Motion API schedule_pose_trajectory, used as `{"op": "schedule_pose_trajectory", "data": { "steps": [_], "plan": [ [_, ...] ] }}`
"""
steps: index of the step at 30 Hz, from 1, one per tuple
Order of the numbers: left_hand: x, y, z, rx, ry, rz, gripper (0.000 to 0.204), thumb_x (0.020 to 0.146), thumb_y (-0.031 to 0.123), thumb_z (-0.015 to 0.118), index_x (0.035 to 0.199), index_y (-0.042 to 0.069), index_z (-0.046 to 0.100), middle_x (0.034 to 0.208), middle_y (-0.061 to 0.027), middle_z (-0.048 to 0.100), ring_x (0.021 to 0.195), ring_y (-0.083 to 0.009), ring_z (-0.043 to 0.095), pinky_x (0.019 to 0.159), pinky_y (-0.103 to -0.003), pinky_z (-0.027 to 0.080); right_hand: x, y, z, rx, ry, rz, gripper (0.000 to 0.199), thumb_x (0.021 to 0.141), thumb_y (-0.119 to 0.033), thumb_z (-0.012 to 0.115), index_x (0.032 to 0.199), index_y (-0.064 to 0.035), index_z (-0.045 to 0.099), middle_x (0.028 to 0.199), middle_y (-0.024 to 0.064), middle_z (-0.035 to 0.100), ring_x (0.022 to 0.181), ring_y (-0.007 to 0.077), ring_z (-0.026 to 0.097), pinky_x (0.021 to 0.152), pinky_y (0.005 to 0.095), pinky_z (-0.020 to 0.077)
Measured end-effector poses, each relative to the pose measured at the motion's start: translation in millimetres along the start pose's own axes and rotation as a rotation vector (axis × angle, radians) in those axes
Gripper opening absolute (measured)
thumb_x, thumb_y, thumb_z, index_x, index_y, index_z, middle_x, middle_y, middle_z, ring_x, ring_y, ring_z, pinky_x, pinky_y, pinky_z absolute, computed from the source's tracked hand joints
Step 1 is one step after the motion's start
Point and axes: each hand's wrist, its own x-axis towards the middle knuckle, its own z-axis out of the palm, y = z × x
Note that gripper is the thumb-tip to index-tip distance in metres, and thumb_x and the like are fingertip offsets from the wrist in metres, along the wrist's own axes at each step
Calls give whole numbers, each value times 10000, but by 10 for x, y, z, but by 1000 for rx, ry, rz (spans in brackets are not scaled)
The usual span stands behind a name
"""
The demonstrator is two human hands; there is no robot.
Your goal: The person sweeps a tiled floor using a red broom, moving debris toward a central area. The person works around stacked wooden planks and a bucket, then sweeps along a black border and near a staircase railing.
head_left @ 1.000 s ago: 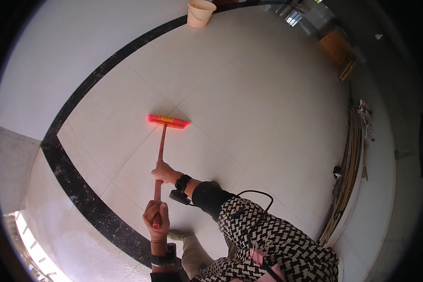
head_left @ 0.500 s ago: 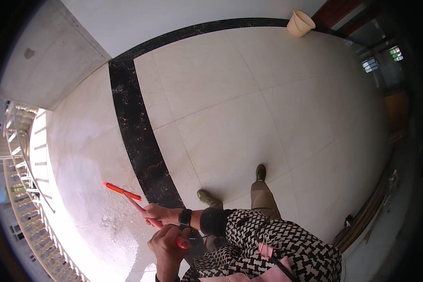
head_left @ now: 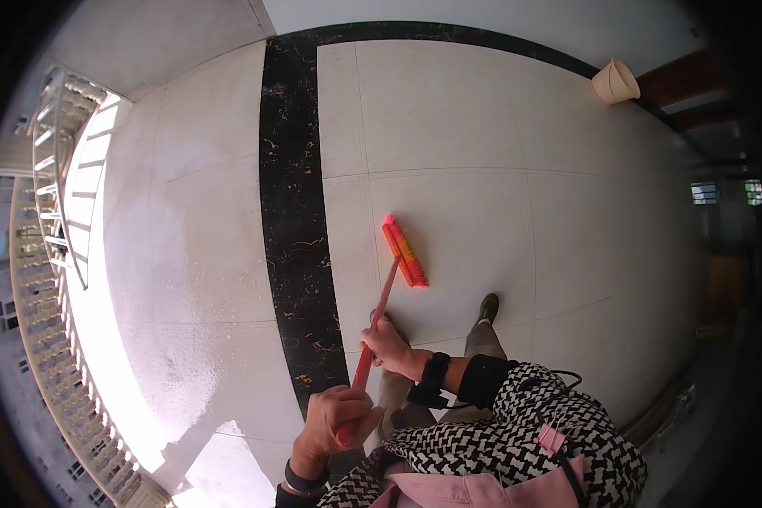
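A broom crosses the middle of the view, its red-orange bristled head (head_left: pixel 405 251) over the pale tiles just right of the black stone strip. Its pink-red handle (head_left: pixel 385 294) slants down toward me. My left hand (head_left: pixel 337 421) is closed round the handle near its end. Farther up, my right hand (head_left: pixel 387 345) wraps the same handle, nearer to the head. I cannot tell whether the bristles touch the floor.
A black marbled strip (head_left: pixel 295 212) divides the tiled floor (head_left: pixel 449 118). Wet patches shine to its left, near a balustrade (head_left: pixel 42 339) and a metal ladder-like frame (head_left: pixel 55 182). A cream bucket (head_left: pixel 615 82) stands by the far wall. My shoe (head_left: pixel 489 306) is right of the broom.
The broom head has swung from the wet floor left of the black strip to the tiles on its right. Both hands moved with it, still gripping the handle. My view has shifted too.
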Motion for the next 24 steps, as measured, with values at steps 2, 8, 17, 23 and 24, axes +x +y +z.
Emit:
{"op": "schedule_pose_trajectory", "data": {
  "steps": [2, 8, 17, 23, 24],
  "plan": [
    [-291, -100, -298, 181, 20, -104, 162, 704, 125, 777, 624, 122, 635, 640, -10, 602, 580, -255, 622, 516, -356, 478, 250, 352, 739, 65, -311, 158, 190, 913, -106, 533, 1058, -74, 413, 758, 111, 538, 467, 154, 461, 372, 295, 308],
    [-367, -243, -481, 580, 130, -264, 160, 667, 99, 793, 644, 100, 635, 639, -40, 599, 556, -262, 614, 502, -375, 458, 593, 530, 1964, -10, -707, 223, 121, 916, -141, 560, 887, -34, 514, 734, 64, 547, 526, 138, 488, 440, 280, 397],
    [-48, 522, -576, 189, 252, 139, 253, 716, 171, 849, 754, 83, 616, 757, -46, 653, 635, -259, 628, 581, -359, 499, -245, -787, 1125, -29, -317, -90, 93, 937, -88, 499, 883, -12, 486, 728, 110, 562, 448, 171, 468, 357, 317, 325],
    [1222, -307, -41, -245, 247, 204, 225, 865, 160, 778, 793, 30, 609, 828, -84, 643, 737, -276, 622, 678, -367, 506, 405, -2050, -222, -215, 90, -296, 65, 901, -71, 466, 842, -45, 473, 634, 91, 522, 406, 178, 458, 332, 315, 295],
    [1503, -450, -11, -344, 222, 202, 224, 880, 153, 768, 798, 23, 605, 831, -92, 638, 751, -274, 620, 694, -361, 500, 557, -2250, -348, -239, 146, -304, 101, 897, -69, 466, 800, -42, 480, 606, 84, 513, 398, 179, 452, 333, 312, 294]
  ]
}}
